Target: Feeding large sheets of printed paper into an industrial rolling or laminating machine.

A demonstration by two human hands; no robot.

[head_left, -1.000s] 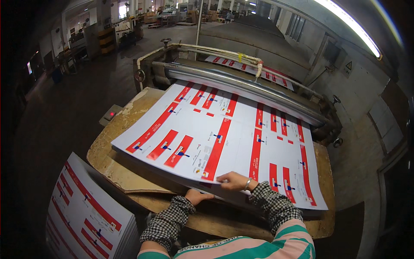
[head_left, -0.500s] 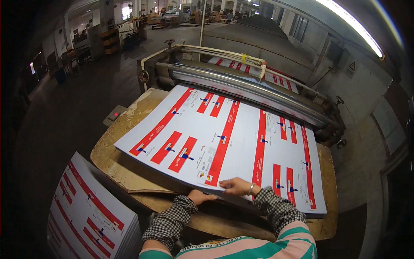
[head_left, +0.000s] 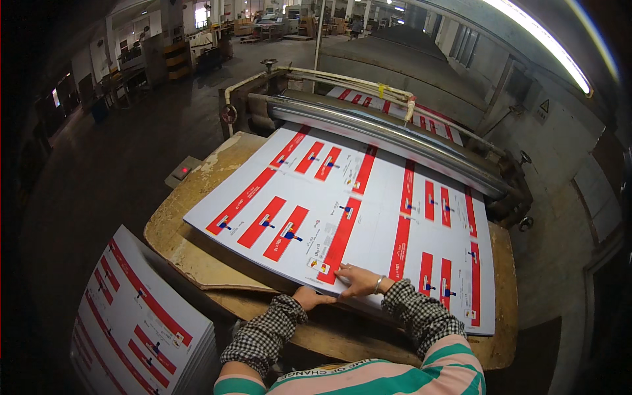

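Both hands at near edge of printed sheet (head_left: 368, 224) on wooden table (head_left: 191, 243): right hand (head_left: 359, 280) flat on top, open; left hand (head_left: 309, 297) grip unclear.

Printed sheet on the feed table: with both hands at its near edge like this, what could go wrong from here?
1. The printed sheet lies skewed on the wooden table, so it may enter the metal roller crooked.
2. The right hand presses on top while the left hand grips the edge; uneven pushing could buckle or crease it.
3. The checked cuffs are loose, a possible snag hazard nearer the roller.
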